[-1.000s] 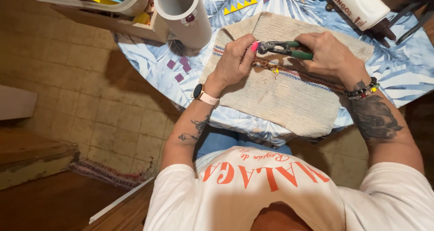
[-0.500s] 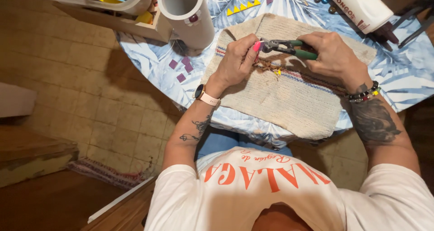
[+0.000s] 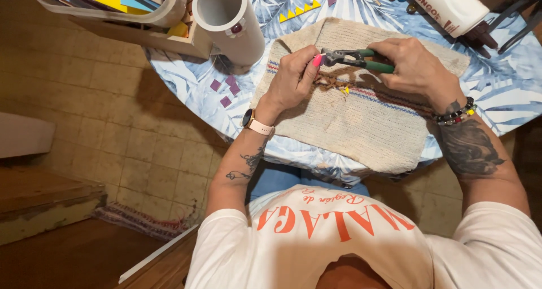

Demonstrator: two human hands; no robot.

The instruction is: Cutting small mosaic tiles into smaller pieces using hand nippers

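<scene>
The left hand [image 3: 291,80] pinches a small piece at the nose of the green-handled pliers [image 3: 357,58], fingers pressed together. The right hand [image 3: 416,68] wraps the pliers' handles, fingers closed around them. Both hover over a beige woven cloth [image 3: 361,125] on the leaf-patterned surface [image 3: 186,80], near a white tube [image 3: 228,20].

Green-handled metal pliers [image 3: 357,59]: held approx. horizontal above the cloth, dark jaws pointing left, handles running right into right hand [image 3: 415,68], which is closed round them. Jaw tips sit right at the fingertips of left hand [image 3: 293,77]; can't tell what's pinched there, too small.

Beige woven cloth mat w/ red-blue stripe band [image 3: 361,119]: lies flat on table, far-centre, near edge drooping over table rim. Small brownish and yellow bits [image 3: 333,85] on the stripe, just below pliers.
</scene>
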